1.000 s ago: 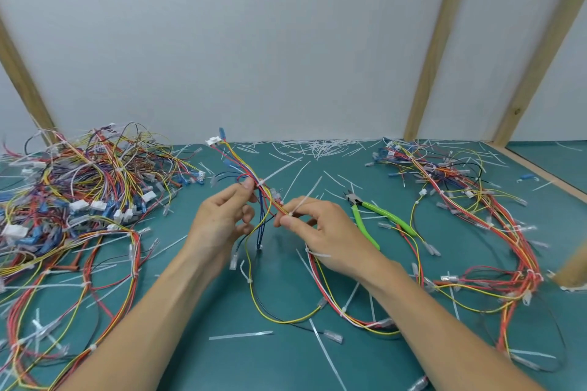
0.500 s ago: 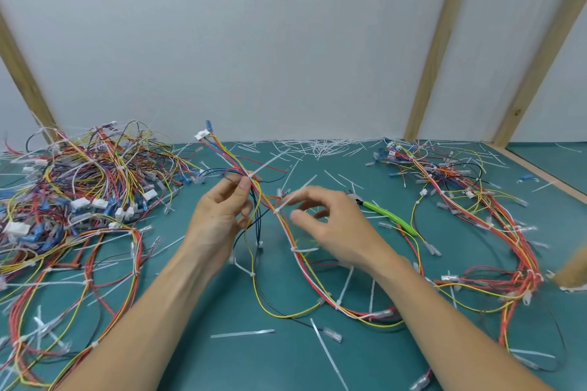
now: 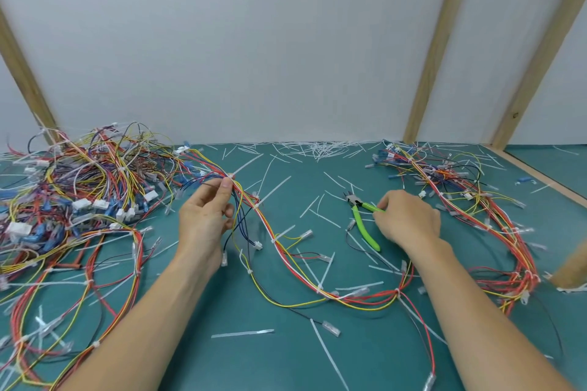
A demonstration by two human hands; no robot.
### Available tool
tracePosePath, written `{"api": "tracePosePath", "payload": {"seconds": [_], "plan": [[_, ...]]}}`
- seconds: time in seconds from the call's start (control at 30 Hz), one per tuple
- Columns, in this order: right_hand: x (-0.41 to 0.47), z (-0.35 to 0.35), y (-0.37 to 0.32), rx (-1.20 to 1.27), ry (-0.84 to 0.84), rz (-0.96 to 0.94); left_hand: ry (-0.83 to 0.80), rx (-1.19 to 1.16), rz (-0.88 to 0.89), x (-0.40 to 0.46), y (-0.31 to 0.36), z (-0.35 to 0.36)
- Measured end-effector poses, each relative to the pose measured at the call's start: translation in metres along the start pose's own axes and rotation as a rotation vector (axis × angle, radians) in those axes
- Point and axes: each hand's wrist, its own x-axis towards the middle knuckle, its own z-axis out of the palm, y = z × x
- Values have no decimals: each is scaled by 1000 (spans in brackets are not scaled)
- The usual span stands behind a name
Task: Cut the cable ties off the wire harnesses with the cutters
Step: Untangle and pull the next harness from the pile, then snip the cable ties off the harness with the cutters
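Your left hand point(image 3: 206, 219) pinches the wire harness point(image 3: 286, 260) near its upper end, lifting it off the green table point(image 3: 286, 359). Your right hand point(image 3: 408, 219) curls its fingers onto the green-handled cutters point(image 3: 362, 219), which lie on the table.

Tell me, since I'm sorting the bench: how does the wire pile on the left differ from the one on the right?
The left pile is a heaped, dense tangle; the right pile is thinner and strung out in a long line toward the near edge. The left pile shows many white and blue connectors bunched together; the right pile shows fewer, scattered. Both lie on the green mat, hold red, yellow and black wires, and neither is touched by a hand.
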Motion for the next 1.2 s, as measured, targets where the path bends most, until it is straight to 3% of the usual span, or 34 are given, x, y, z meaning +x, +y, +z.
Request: {"api": "tracePosePath", "payload": {"seconds": [0.3, 0.57, 0.67, 0.77, 0.87, 1.1, 1.2], "plan": [[2, 11, -9, 145, 120, -58, -8, 12, -7, 1, -3, -1], [2, 9, -20, 815, 161, -134, -51, 15, -9, 2, -7, -1], [0, 5, -28, 1117, -23, -11, -71, 38, -14, 1, -8, 0], [-5, -7, -29, 1467, -360, 98, -93, 85, 15, 1, -11, 2], [-12, -20, -25, 1645, -650, 47, -97, 140, 73, -1, -13, 3], [-32, -28, -40, 1666, -836, -204, -97, 297, 298, -6, -17, 6], [-40, -24, -48, 1467, -888, -325, -87, 294, 353, -10, -16, 9]]}}
